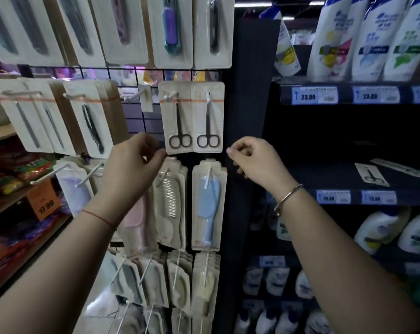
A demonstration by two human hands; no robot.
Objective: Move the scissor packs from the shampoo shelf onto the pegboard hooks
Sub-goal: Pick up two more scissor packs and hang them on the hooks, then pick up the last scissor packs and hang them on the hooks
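Observation:
Two scissor packs hang side by side on white pegboard hooks: the left pack (pixel 178 119) and the right pack (pixel 208 116). My left hand (pixel 134 162) is just below-left of the left pack, fingers pinched near its lower corner. My right hand (pixel 254 160) hovers to the right of the right pack, fingers curled together, holding nothing. On the dark shampoo shelf (pixel 344 182) at the right lie one scissor pack (pixel 372 175) and another long pack (pixel 398 167) behind it.
Other carded tools hang above and left on the wire grid (pixel 136 116). Comb and brush packs (pixel 209 203) hang below. Shampoo bottles (pixel 373 37) fill the upper right shelf; more bottles stand lower right. Empty hooks (pixel 135 95) jut out left of the scissors.

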